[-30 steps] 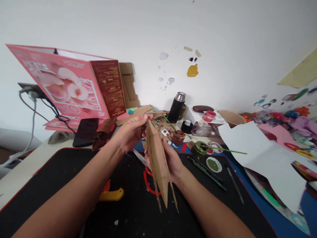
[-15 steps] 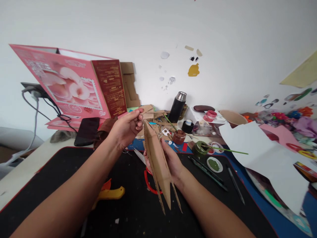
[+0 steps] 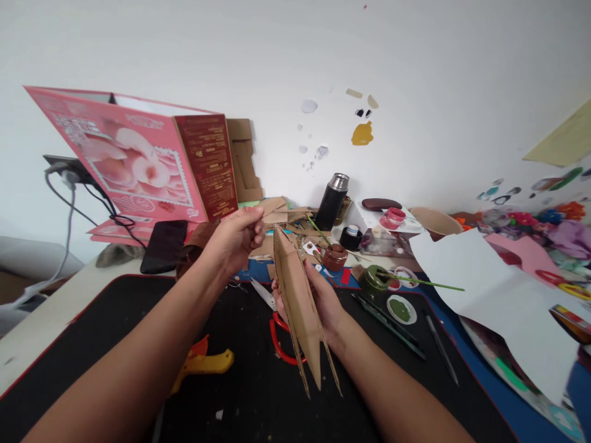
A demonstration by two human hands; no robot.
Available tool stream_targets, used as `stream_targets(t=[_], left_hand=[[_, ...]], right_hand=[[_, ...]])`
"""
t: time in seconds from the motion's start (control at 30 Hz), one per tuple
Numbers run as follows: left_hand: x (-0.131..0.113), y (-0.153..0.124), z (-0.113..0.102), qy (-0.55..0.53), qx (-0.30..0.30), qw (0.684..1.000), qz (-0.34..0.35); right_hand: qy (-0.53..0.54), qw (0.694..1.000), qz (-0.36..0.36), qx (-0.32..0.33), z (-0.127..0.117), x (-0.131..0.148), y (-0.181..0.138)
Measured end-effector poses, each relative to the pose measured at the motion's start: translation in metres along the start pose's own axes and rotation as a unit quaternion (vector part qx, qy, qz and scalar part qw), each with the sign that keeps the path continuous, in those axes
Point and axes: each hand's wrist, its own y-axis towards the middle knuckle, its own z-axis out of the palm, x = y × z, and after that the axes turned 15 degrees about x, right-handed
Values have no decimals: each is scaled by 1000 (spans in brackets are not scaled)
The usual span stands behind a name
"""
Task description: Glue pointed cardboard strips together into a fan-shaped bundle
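Observation:
My right hand (image 3: 327, 301) is wrapped around a long folded cardboard piece (image 3: 299, 301), shaped like a narrow trough with tall sides and pointed near ends. Its narrow far tip points up toward the wall. To the left of that tip, my left hand (image 3: 240, 237) is raised with fingers curled and thumb against the index finger, apart from the cardboard. What the pinch holds, if anything, I cannot make out. Beneath the cardboard lie red-handled scissors (image 3: 279, 332), partly covered by it. A yellow glue gun (image 3: 207, 363) with an orange part rests beside my left forearm.
A black mat (image 3: 249, 406) covers the desk. Behind it stand a black thermos (image 3: 331, 203), a brown paint jar (image 3: 335, 256) and cardboard scraps. At right are a green paint jar (image 3: 375, 280), pens and white paper (image 3: 494, 295). A pink box (image 3: 138, 166) and phone (image 3: 164, 246) stand left.
My left hand has drawn slightly left and down, away from the cardboard's far tip, its fingers curling more. The cardboard stays in my right hand, and the whole view has shifted a little.

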Motion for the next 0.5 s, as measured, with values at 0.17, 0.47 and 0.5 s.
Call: stream_targets(t=[0.17,0.47,0.5], left_hand=[[1,0,-1,70,37,997,-20],[-8,-6,-18,279,124,951,-48],[-10,-6,-18,254,112,960,-39]], right_hand=[[14,1000,7,7,2,1,-1],[-5,999,-3,39,-1,1,0],[-7,999,-2,37,-1,0,0]])
